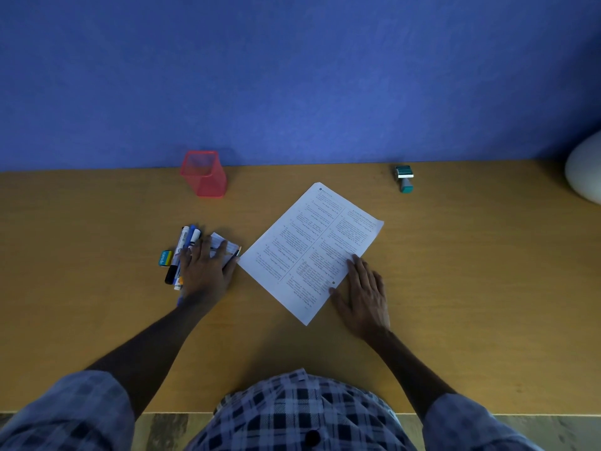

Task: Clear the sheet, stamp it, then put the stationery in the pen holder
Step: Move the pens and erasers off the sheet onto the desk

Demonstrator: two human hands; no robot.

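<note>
While the printed sheet [311,252] lies tilted at the middle of the wooden bench [455,255], bare of any stationery, the right hand [364,296] rests flat at its 5 o'clock edge, fingers [353,266] spread and lying on the paper's margin, pinching nothing. At 9 o'clock from the sheet, the left hand [205,271] lies palm-down over a cluster of stationery, fingers loosely spread: markers and pens [185,247] poke out toward 11 o'clock from under it, and a small notepad [227,247] shows under the fingertips, just beside the sheet's corner. A teal eraser [165,258] sits at 9 o'clock of that pile, touching or nearly so. The red mesh pen holder [203,174] stands at 11 o'clock by the blue wall, well apart. The green stamp [405,179] stands at 1 o'clock from the sheet.
</note>
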